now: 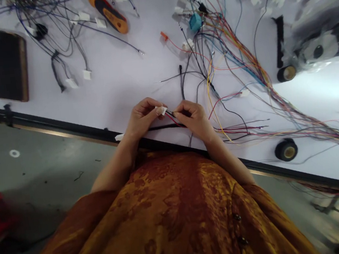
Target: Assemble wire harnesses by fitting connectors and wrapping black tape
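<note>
Near the table's front edge, my left hand [146,115] pinches a small white connector [161,110] between thumb and fingers. Just to its right, my right hand [195,117] is closed on a thin dark wire [170,113] whose end meets the connector; whether it sits inside cannot be made out. A red wire [173,119] also runs from the connector toward my right hand. Below both hands lies a black sleeved cable [165,126], with a white piece [119,137] near my left wrist. Loose black, yellow and red wires spread to the right of my right hand.
A wire bundle [256,69] crosses the right side, with a blue connector [195,22] at its far end. Tape rolls [286,150] and a plastic bag [325,33] lie right. An orange-handled tool [109,13], tangled wires and a phone [6,64] lie left.
</note>
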### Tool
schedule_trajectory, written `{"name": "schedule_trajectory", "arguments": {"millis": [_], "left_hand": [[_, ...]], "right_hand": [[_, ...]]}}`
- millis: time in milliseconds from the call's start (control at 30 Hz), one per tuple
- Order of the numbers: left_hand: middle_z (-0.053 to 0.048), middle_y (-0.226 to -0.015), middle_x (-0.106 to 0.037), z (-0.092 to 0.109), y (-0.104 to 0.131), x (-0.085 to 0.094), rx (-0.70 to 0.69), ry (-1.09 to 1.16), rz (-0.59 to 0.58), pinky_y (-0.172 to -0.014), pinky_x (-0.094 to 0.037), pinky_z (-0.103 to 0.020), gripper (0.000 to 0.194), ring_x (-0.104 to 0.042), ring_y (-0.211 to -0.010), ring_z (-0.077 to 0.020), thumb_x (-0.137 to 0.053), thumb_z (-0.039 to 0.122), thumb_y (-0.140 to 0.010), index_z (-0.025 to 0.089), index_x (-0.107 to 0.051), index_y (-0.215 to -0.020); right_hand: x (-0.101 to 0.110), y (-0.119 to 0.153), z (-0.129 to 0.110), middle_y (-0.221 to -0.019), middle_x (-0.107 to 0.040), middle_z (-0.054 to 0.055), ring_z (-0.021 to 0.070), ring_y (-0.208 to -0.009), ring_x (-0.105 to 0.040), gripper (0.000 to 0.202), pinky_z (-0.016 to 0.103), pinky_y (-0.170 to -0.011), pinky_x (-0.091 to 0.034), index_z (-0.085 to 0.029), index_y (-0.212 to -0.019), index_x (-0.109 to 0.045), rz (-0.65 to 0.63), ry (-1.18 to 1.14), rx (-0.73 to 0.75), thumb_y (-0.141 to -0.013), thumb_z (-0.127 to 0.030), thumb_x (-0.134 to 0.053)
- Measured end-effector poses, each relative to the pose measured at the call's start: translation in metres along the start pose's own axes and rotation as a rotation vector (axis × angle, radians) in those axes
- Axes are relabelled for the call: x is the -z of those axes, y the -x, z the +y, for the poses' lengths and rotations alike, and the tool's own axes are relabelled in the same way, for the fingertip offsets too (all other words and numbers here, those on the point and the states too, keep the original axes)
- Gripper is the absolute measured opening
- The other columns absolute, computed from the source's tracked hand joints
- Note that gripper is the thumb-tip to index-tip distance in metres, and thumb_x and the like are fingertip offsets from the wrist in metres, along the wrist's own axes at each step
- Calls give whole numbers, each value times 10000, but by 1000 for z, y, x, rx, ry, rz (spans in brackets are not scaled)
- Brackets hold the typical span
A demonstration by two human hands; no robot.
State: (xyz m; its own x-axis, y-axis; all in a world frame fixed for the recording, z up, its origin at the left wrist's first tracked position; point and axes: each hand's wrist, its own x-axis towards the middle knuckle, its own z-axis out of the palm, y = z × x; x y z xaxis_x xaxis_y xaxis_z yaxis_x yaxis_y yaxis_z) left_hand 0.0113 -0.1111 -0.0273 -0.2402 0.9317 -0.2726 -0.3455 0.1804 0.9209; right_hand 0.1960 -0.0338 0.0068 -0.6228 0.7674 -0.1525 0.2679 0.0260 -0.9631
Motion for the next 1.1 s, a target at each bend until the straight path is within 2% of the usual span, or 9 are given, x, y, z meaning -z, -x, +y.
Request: {"name": "schedule_trajectory", "arguments": {"millis": [100, 300, 500, 733, 967, 1100], "left_hand": [[-41, -885, -761, 4, 0, 0, 6, -20, -16, -666, -565, -258, 225, -643, -640, -100, -861, 325, -754, 177, -707, -826], [-34, -813, -737, 10, 0, -3, 5, -74, -37, -651, -549, -256, 225, -620, -623, -98, -857, 336, -754, 167, -720, -814], [-31, -791, -726, 13, 0, -3, 27, -113, -70, -648, -545, -256, 241, -617, -637, -103, -865, 345, -734, 157, -733, -808], [-30, -740, -714, 13, 0, -3, 30, -122, -115, -628, -540, -252, 220, -616, -628, -109, -882, 309, -708, 151, -749, -786], [-39, -794, -730, 10, 4, -4, 50, -56, -52, -650, -548, -264, 218, -624, -639, -111, -879, 299, -725, 157, -733, -803], [-38, -793, -731, 8, 5, -5, 25, -63, -70, -658, -542, -258, 190, -622, -643, -107, -860, 300, -752, 163, -744, -814]], "right_hand": [[-1, 1, 4, -662, -524, -41, 85, -616, -418, 135, 258, -594, -340, -186, -723, -607, -8, -71, -65, -845, -246, -617], [-3, 5, 8, -659, -519, -40, 81, -612, -412, 168, 256, -576, -322, -177, -728, -631, 17, -142, -66, -852, -291, -642], [-5, 6, 9, -662, -525, -41, 79, -608, -406, 171, 251, -580, -330, -179, -728, -629, 25, -115, -90, -847, -301, -639], [-10, 3, 10, -676, -557, -31, 91, -646, -461, 167, 257, -618, -360, -183, -716, -636, 9, -47, -46, -854, -277, -637], [-8, 4, 11, -709, -578, -26, 98, -668, -467, 185, 252, -633, -391, -184, -793, -648, 2, -71, -106, -880, -348, -646], [-12, 6, 14, -705, -578, -29, 89, -654, -466, 173, 249, -629, -384, -183, -775, -647, 51, -64, -43, -886, -316, -634]]}}
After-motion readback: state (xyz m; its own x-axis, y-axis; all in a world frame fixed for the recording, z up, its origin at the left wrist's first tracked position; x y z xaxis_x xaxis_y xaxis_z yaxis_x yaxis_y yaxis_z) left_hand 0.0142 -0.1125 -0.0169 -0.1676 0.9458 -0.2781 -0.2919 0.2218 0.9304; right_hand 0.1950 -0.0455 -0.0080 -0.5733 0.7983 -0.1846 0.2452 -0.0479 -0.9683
